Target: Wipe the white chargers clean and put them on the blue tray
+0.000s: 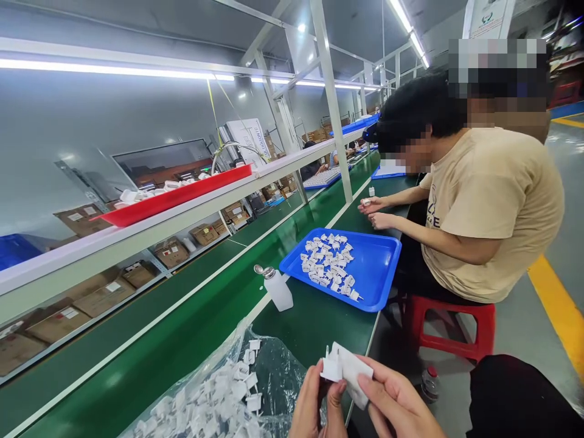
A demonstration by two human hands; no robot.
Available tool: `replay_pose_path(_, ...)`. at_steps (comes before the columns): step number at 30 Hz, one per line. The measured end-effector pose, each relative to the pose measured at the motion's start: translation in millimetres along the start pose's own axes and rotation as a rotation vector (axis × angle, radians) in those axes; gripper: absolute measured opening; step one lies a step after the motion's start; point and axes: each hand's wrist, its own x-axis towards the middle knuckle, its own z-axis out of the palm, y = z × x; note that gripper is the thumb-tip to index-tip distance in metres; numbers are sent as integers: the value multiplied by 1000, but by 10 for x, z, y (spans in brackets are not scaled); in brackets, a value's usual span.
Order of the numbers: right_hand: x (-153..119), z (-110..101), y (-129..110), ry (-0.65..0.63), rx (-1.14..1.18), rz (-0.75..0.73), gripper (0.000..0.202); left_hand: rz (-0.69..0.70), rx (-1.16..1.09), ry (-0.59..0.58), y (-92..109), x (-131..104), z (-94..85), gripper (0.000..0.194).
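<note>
Low in the head view, my left hand [314, 404] grips a small white plug adapter [332, 368] between thumb and fingers, its metal pins pointing up. My right hand [396, 398] pinches a folded white cloth [353, 372], which lies against the adapter's right side. Just left of my hands is a clear plastic bag [283, 359] lying open on the green bench, with a heap of white plug adapters [205, 398] in it. A white pump bottle [278, 293] with a metal top stands farther up the bench.
Beyond the bottle is a blue tray [381, 274] with many white adapters. A co-worker [497, 201] sits at the right, hands over the bench, on a red stool [488, 322]. A red tray [182, 201] rests on the raised shelf. A plastic bottle [429, 383] stands on the floor.
</note>
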Motion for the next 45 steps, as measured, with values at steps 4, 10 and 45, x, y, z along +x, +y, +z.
replay_pose_path(4, 44, -9, -26, -8, 19, -32, 72, -207, -187, -4, 60, 19, 71, 31)
replay_pose_path(10, -30, -69, -45, 250, -272, -258, 68, -511, -530, -38, 193, 57, 131, 54)
replay_pose_path(45, -5, -1024, -362, 215, -108, -181, 71, -25, 434, -749, 207, 862, 2007, 36)
